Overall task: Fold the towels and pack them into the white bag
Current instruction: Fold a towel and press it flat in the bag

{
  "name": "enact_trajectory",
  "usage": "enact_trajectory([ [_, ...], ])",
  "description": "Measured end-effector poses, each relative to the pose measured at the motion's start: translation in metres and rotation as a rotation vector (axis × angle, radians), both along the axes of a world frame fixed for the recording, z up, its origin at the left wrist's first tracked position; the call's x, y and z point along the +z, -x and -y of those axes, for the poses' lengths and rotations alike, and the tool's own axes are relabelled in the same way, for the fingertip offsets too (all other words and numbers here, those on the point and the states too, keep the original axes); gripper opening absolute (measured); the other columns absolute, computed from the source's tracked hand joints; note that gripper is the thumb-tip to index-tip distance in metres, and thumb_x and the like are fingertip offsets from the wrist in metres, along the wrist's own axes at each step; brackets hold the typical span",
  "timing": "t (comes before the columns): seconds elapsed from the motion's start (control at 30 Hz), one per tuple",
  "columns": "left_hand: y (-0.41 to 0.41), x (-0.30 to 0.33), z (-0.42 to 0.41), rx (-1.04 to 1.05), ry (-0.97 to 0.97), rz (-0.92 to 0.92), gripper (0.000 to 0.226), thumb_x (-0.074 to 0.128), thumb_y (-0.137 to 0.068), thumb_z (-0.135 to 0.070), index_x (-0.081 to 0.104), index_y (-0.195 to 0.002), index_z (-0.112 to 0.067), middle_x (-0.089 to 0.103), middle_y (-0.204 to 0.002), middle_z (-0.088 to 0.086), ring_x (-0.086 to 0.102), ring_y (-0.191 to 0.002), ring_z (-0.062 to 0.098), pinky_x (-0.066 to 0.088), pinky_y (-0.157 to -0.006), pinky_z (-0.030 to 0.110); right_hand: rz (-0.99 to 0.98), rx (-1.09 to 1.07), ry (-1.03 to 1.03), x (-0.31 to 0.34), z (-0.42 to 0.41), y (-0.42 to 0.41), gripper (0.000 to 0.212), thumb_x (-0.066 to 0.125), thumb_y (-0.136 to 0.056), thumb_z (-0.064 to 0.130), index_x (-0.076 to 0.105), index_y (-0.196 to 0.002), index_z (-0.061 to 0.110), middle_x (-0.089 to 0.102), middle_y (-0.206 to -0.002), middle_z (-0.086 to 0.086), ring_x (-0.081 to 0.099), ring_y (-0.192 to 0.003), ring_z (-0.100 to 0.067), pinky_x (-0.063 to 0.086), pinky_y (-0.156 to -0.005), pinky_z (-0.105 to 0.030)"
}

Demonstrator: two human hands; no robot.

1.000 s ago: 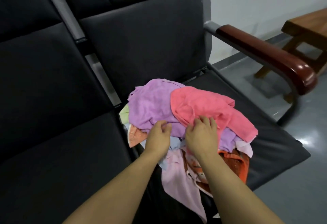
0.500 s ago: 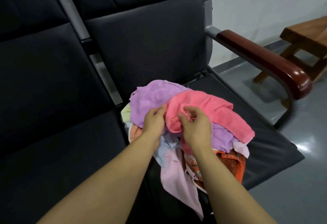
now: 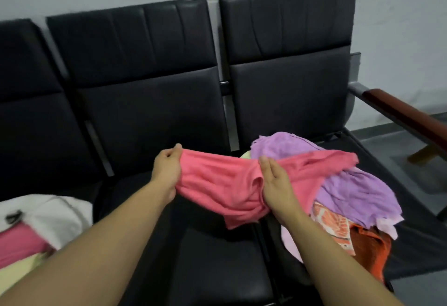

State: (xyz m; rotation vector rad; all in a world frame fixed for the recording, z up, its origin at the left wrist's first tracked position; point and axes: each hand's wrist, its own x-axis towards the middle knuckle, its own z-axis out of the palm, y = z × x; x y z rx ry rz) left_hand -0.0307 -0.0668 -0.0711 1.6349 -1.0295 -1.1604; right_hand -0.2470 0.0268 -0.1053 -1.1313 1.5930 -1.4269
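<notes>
Both hands [image 3: 167,172] [image 3: 275,184] stretch soft, rumpled pink towel [image 3: 217,180].

The light around me is dim and even, soft enough that my arms cast only faint shadows on the black seats [image 3: 193,245]. A dull sheen lies on the seat backs. The wide lens bends the bench top into a curve and stretches my forearms at the lower edge. The white bag [image 3: 55,216] at lower left is smeared with blur; detail is soft throughout.
</notes>
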Motion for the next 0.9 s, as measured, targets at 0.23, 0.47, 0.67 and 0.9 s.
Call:
enact_trajectory([
  [0.23, -0.133, 0.033, -0.012, 0.157, -0.204, 0.163, 0.049, 0.052, -0.1, -0.032, 0.055, -0.134, 0.002, 0.064, -0.126, 0.019, 0.065, -0.109, 0.038, 0.056, -0.095, 0.047, 0.642, 0.347, -0.279, 0.083, 0.003, -0.073, 0.049, 0.057, -0.088, 0.065, 0.063, -0.101, 0.018, 0.072, -0.089, -0.008, 0.073, -0.08, -0.022, 0.057, -0.065, -0.032],
  [0.47, -0.125, 0.07, -0.079, -0.35, 0.057, 0.359, 0.048, 0.053, -0.096, -0.063, 0.066, -0.119, -0.022, 0.069, -0.119, 0.004, 0.066, -0.108, 0.019, 0.052, -0.098, 0.039, 0.666, 0.426, -0.298, 0.116, 0.002, -0.132, 0.078, 0.058, -0.083, 0.07, 0.054, -0.138, 0.015, 0.063, -0.121, -0.01, 0.071, -0.099, -0.022, 0.056, -0.086, -0.04],
  [0.67, -0.103, 0.096, -0.108, -0.652, 0.417, 0.188, 0.046, 0.086, -0.079, -0.035, 0.07, -0.122, -0.035, 0.065, -0.124, -0.017, 0.06, -0.117, 0.0, 0.053, -0.094, 0.021, 0.871, 0.47, -0.29, 0.126, -0.012, -0.145, 0.077, 0.056, -0.089, 0.069, 0.049, -0.139, 0.011, 0.059, -0.133, -0.021, 0.069, -0.109, -0.04, 0.051, -0.097, -0.06],
  [0.9, -0.091, 0.122, -0.113, -0.92, 0.508, 0.485, 0.056, 0.092, -0.067, -0.045, 0.074, -0.119, -0.04, 0.043, -0.137, -0.025, 0.047, -0.128, -0.001, 0.049, -0.106, 0.03, 0.862, 0.592, -0.314, 0.148, -0.028, -0.137, 0.091, 0.045, -0.09, 0.077, 0.06, -0.129, -0.004, 0.065, -0.12, -0.025, 0.061, -0.119, -0.041, 0.046, -0.106, -0.056],
])
